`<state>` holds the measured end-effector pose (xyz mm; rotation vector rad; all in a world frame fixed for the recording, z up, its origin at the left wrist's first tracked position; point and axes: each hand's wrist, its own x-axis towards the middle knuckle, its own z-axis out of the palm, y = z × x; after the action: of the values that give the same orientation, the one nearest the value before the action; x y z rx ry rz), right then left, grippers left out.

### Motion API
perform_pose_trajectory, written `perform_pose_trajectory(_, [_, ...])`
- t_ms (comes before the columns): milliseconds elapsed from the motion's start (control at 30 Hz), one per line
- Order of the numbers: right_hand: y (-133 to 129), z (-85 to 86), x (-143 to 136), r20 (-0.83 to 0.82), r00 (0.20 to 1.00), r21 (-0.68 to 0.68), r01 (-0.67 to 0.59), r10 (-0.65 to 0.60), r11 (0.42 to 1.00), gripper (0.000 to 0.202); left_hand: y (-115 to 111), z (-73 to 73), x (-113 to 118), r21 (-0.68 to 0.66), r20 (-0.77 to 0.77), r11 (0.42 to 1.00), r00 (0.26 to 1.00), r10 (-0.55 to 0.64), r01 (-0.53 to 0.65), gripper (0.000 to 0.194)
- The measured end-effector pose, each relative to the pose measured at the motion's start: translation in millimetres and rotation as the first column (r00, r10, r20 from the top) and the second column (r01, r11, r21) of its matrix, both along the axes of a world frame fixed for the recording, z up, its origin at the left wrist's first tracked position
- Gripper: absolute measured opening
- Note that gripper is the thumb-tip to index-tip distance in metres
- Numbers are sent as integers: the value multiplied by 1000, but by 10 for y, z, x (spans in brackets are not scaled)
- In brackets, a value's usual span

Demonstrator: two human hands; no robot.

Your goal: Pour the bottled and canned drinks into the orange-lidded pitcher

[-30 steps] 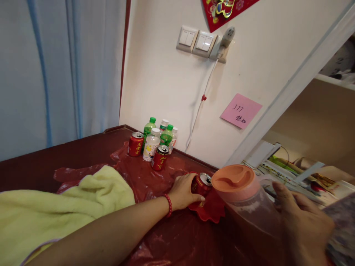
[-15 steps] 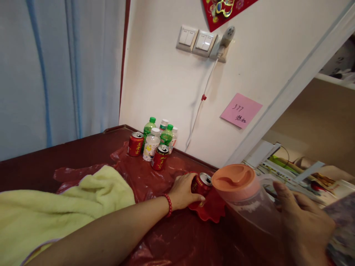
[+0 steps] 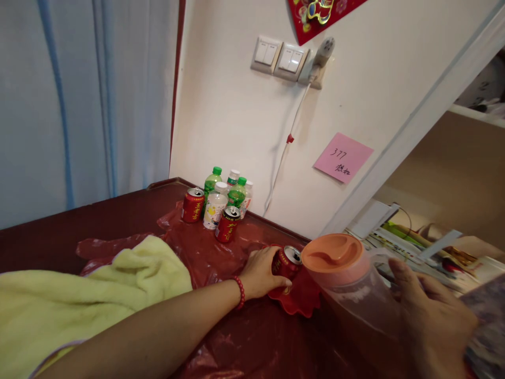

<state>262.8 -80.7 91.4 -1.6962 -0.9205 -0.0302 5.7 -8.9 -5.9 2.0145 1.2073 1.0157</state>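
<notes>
Here, the left hand (image 3: 260, 273) wraps around a red can (image 3: 286, 261) just beside the orange-lidded pitcher (image 3: 347, 284), whose handle the right hand (image 3: 430, 321) grips.

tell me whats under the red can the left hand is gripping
The red can held by the left hand stands on a small red scalloped dish, which lies on red plastic sheeting. The can and hand hide the dish's middle.

This looks like a lived-in room of a home. A dark red table (image 3: 118, 210) stands against a cream wall with light switches (image 3: 279, 58), and above the table hang a red festive decoration (image 3: 315, 16) and a pink handwritten note (image 3: 342, 157). Left of the table hangs a pale blue curtain (image 3: 79, 100); drink bottles (image 3: 221, 197) cluster at its far edge.
</notes>
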Motion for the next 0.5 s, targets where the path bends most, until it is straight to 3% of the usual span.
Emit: perform_pose_trajectory(500, [-6,-7,3,40,999,25,-23,22,999,53,0,10,-1,-6,-9,1000,1000,1,-1,74])
